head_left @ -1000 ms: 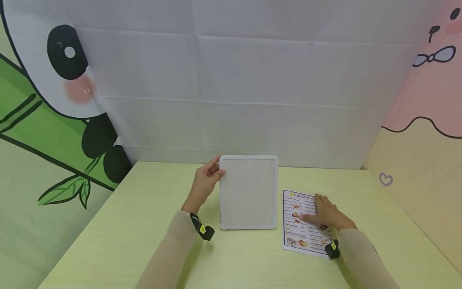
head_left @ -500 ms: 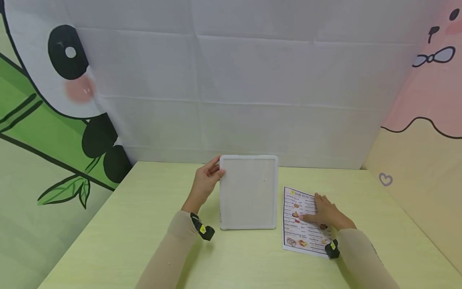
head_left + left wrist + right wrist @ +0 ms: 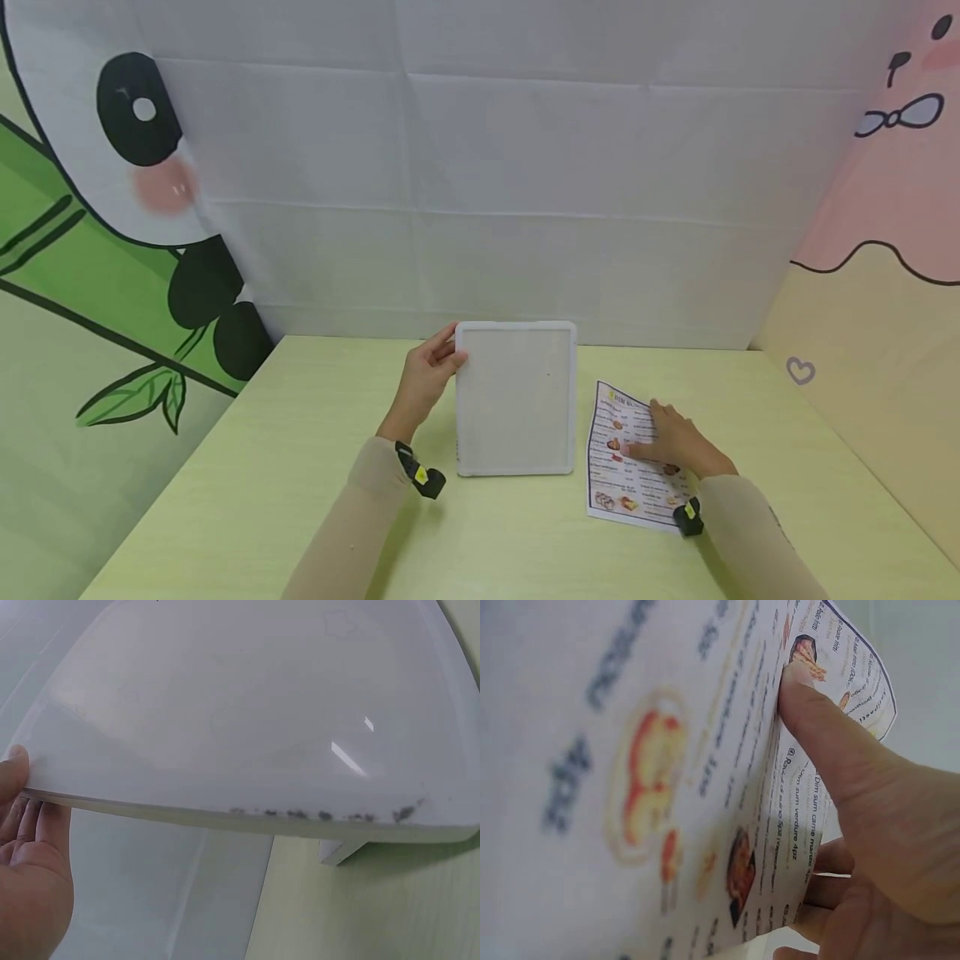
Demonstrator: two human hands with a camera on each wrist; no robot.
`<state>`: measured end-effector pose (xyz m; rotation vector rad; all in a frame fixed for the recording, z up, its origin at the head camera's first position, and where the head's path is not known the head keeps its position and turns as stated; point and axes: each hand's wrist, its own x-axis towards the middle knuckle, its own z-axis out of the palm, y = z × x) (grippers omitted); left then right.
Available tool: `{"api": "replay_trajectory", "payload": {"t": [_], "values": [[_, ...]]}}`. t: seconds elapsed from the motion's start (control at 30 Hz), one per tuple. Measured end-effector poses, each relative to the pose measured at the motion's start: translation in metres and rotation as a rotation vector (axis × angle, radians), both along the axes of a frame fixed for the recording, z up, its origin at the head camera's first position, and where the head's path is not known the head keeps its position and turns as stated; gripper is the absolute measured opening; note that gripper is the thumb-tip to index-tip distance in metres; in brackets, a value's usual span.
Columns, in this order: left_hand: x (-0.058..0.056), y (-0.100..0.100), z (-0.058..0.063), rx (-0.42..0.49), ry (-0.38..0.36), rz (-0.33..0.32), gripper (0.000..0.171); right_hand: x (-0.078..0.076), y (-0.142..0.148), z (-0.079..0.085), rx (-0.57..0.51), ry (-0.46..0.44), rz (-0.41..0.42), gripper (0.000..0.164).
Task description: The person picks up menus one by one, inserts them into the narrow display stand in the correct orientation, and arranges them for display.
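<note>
A white framed board [image 3: 516, 400] stands upright on the table. My left hand [image 3: 427, 379] pinches its upper left edge, thumb on the front and fingers behind, as the left wrist view shows. Dark scuffs mark the board's side edge [image 3: 322, 816] there, and a white support leg [image 3: 337, 851] juts out behind it. To the right, my right hand [image 3: 678, 442] holds a printed dim sum menu [image 3: 611, 479] with food pictures. Its thumb [image 3: 817, 724] lies across the printed face and the other fingers go behind the sheet. The menu bends, its upper left part raised.
Both things are on a pale yellow-green table [image 3: 300, 500]. A white cloth wall [image 3: 525, 167] closes off the back. Cartoon-printed panels flank it, a panda panel [image 3: 142, 183] at left and a pink and cream panel [image 3: 885, 333] at right.
The menu's upper left corner has risen and shifted slightly right, so the sheet bends more. The right hand has barely moved. Board and left hand stay in place.
</note>
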<state>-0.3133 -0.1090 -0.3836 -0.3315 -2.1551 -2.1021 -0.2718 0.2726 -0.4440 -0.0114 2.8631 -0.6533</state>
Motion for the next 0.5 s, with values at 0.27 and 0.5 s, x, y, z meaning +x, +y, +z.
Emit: {"api": "replay_trajectory", "payload": {"t": [0.27, 0.5], "values": [[0.0011, -0.0009, 0.0025, -0.01, -0.01, -0.002, 0.054, 0.0009, -0.0054, 0.0039, -0.007, -0.003, -0.009, 0.107], [0.0016, -0.0006, 0.0032, -0.007, -0.01, -0.005, 0.055, 0.0048, -0.0072, 0.0057, -0.017, 0.015, -0.009, 0.099]]}}
